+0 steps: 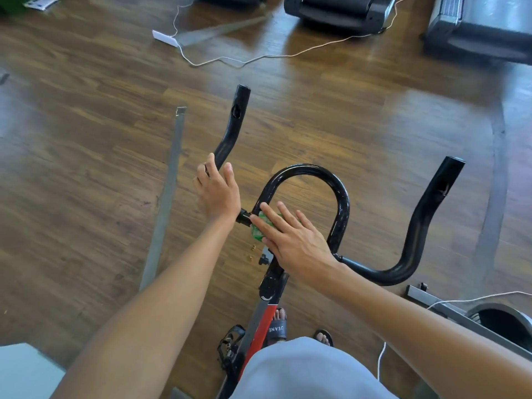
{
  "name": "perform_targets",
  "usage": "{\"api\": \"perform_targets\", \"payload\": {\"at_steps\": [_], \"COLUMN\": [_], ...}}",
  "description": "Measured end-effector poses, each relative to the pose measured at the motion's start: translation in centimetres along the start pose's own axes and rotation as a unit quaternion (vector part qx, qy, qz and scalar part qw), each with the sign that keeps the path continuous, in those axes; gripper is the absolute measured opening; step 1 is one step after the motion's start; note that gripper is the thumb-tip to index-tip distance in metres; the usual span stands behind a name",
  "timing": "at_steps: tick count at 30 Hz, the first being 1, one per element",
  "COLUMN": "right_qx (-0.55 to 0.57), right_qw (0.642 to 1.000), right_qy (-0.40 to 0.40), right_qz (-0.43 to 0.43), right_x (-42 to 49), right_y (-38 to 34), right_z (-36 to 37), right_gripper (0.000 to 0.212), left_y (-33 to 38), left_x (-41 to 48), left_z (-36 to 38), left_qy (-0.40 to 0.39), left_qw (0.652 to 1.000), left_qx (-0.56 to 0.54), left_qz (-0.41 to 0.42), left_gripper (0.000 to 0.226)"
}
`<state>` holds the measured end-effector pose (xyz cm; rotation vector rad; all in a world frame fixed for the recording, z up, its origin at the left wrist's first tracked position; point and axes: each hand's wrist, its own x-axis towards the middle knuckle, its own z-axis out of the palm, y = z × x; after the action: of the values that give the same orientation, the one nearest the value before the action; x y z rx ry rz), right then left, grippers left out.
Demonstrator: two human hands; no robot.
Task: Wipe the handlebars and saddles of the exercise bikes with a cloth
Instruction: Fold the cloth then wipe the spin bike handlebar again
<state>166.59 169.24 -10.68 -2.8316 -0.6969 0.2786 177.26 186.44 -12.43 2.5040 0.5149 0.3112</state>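
The black handlebars [342,197] of an exercise bike fill the middle of the view, with a centre loop and two upturned ends. My left hand [218,191] grips the left bar below its bend. My right hand [290,240] lies flat with straight fingers, pressing a green cloth [259,231] onto the bar at the left foot of the centre loop. Most of the cloth is hidden under my fingers. The saddle is not in view.
The bike's red and black frame [266,318] and a pedal [230,347] sit below the bars, beside my sandalled feet. A white cable [259,57] and power strip [164,38] lie on the wooden floor ahead. Treadmills [336,10] stand at the top; another machine's base [501,321] stands lower right.
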Motion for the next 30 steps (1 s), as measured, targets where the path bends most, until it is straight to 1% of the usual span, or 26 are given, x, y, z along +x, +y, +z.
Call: {"api": "perform_targets", "payload": {"at_steps": [3, 5, 8, 9, 10, 12, 15, 17, 18, 20, 22, 23, 24, 25, 27, 28, 30], "right_qx": [-0.018, -0.046, -0.066, -0.070, -0.069, -0.049, 0.011, 0.113, 0.173, 0.235, 0.242, 0.228, 0.205, 0.167, 0.059, 0.029, 0.021], "right_qw": [0.999, 0.996, 0.995, 0.994, 0.993, 0.993, 0.995, 0.990, 0.980, 0.952, 0.920, 0.910, 0.909, 0.917, 0.944, 0.952, 0.955], "right_qy": [0.047, 0.070, 0.074, 0.082, 0.094, 0.110, 0.093, 0.086, 0.099, 0.174, 0.271, 0.299, 0.303, 0.278, 0.183, 0.156, 0.163], "right_qz": [0.009, 0.012, 0.012, 0.012, 0.012, 0.011, -0.014, -0.005, 0.019, 0.087, 0.146, 0.173, 0.200, 0.231, 0.268, 0.262, 0.247], "right_x": [-1.9, -1.2, 0.9, 1.2, 1.2, 0.7, 0.7, 0.7, 0.4, -0.9, -3.2, -4.3, -5.4, -6.4, -7.6, -7.6, -6.4], "right_y": [0.8, 0.0, -2.2, -2.5, -2.4, -1.7, -0.4, 0.4, 0.6, 1.2, 1.9, 2.0, 2.1, 1.9, 1.0, 0.9, 2.0], "right_z": [0.4, 0.9, 1.6, 1.7, 1.7, 1.5, 0.5, -0.9, -1.7, -3.1, -3.8, -3.8, -3.4, -2.7, -0.1, 1.3, 2.2], "right_gripper": [0.054, 0.051, 0.067, 0.068, 0.064, 0.056, 0.058, 0.056, 0.055, 0.055, 0.056, 0.055, 0.052, 0.049, 0.052, 0.055, 0.056], "left_y": [0.1, 0.3, 0.3, 0.2, 0.1, 0.1, 0.0, 0.0, 0.0, -0.1, 0.0, 0.1, 0.1, 0.2, 0.1, 0.1, 0.1], "left_x": [-0.2, -0.2, 0.0, 0.0, -0.1, -0.2, -0.2, -0.2, -0.1, -0.1, -0.1, -0.1, -0.1, -0.1, -0.1, -0.1, -0.1], "left_z": [-0.1, -0.3, -0.4, -0.4, -0.4, -0.4, -0.5, -0.6, -0.6, -0.6, -0.5, -0.4, -0.5, -0.5, -0.4, -0.4, -0.2], "left_qy": [-0.001, 0.002, -0.002, -0.004, -0.007, -0.011, -0.011, -0.017, -0.020, -0.024, -0.026, -0.024, -0.022, -0.023, -0.024, -0.023, -0.020], "left_qw": [1.000, 1.000, 1.000, 1.000, 1.000, 1.000, 1.000, 1.000, 1.000, 0.999, 0.999, 1.000, 1.000, 1.000, 1.000, 1.000, 1.000], "left_qx": [0.005, 0.006, 0.004, 0.002, 0.001, -0.003, -0.011, -0.019, -0.022, -0.026, -0.022, -0.018, -0.015, -0.015, -0.015, -0.015, -0.012], "left_qz": [0.001, -0.005, -0.005, -0.003, -0.002, 0.000, -0.001, 0.000, -0.002, -0.005, -0.004, -0.008, -0.013, -0.011, -0.009, -0.009, -0.009], "left_gripper": [0.052, 0.052, 0.051, 0.051, 0.051, 0.051, 0.051, 0.051, 0.051, 0.051, 0.052, 0.052, 0.052, 0.052, 0.051, 0.051, 0.051]}}
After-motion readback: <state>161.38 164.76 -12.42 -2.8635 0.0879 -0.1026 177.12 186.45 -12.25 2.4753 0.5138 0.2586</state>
